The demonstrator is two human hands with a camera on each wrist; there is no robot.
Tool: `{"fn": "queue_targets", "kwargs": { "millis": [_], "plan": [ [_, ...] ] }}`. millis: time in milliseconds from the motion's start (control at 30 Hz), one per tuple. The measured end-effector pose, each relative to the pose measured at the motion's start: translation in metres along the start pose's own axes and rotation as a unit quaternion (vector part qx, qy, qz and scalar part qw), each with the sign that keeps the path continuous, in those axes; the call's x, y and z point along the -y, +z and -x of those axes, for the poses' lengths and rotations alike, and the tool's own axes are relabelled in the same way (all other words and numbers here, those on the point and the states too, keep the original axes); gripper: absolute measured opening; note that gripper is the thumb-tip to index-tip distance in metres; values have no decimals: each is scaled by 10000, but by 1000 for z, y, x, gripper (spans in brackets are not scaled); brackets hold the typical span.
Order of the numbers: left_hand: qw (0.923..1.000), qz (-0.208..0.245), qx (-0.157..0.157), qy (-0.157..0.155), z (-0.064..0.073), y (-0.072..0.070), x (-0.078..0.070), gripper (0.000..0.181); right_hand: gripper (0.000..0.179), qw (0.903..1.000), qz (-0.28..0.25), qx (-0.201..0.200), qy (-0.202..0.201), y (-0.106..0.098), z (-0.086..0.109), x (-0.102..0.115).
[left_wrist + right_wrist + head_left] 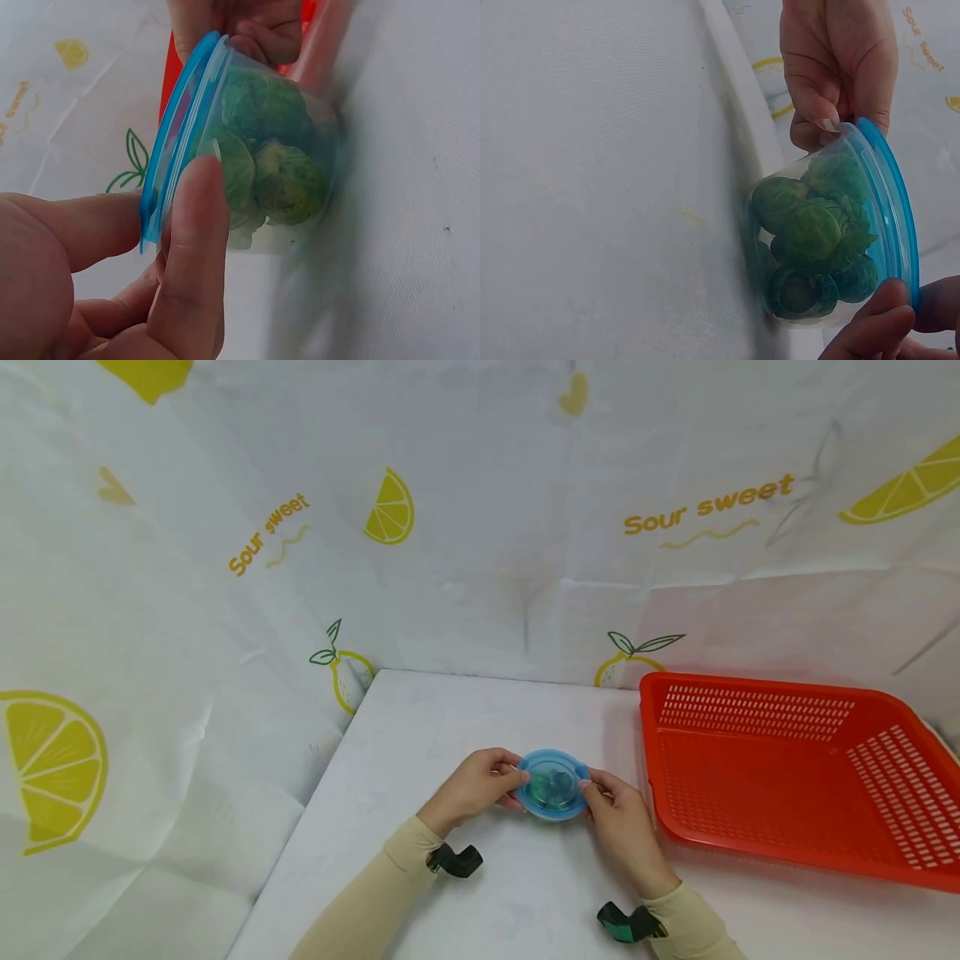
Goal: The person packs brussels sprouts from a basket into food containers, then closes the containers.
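Several Brussels sprouts (817, 232) fill a clear round plastic container (326, 131) that stands on the white table. Its blue lid (552, 760) lies over the rim. At the container's left side, my left hand (480, 785) pinches the lid and rim between thumb and fingers. Opposite it, my right hand (618, 827) pinches the right edge, thumb on top of the lid and fingers under the rim. Whether the lid is fully seated all around cannot be told.
A red plastic basket (757, 777) with slotted walls stands on the table (450, 718) just right of my right hand. A white sheet (480, 568) with lemon prints hangs behind the table and along its left side.
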State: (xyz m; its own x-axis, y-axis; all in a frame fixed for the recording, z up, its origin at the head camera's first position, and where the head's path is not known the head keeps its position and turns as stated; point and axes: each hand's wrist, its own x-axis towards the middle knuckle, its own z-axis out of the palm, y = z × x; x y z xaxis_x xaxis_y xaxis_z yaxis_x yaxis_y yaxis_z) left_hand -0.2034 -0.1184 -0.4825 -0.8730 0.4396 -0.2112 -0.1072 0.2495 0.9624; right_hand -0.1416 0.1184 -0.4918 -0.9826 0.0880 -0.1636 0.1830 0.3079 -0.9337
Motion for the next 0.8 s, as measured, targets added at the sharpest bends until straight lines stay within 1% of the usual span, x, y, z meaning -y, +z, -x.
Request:
{"fn": "queue_targets", "kwargs": {
  "millis": [133,267,367,467,600,700,800],
  "plan": [
    [10000,26,-16,11,-1,1,1,35,46,10000,-7,-2,13,0,1,1],
    [9999,18,-111,125,-1,4,0,28,46,10000,-24,-4,28,0,0,0],
    [9998,31,-148,150,-1,6,1,27,44,10000,-47,-18,14,0,0,-1],
    [9997,184,-99,97,-3,5,3,27,44,10000,-59,-9,14,-1,0,-1],
    [9984,558,-14,-26,-5,3,5,25,44,10000,-74,10,41,-1,0,-2],
    [9966,812,-70,-136,-7,3,6,20,43,9999,-117,16,32,-1,-1,-2],
    [9947,978,-217,-240,-10,4,6,15,41,9999,-161,-5,9,-1,-1,-2]
  ]
}}
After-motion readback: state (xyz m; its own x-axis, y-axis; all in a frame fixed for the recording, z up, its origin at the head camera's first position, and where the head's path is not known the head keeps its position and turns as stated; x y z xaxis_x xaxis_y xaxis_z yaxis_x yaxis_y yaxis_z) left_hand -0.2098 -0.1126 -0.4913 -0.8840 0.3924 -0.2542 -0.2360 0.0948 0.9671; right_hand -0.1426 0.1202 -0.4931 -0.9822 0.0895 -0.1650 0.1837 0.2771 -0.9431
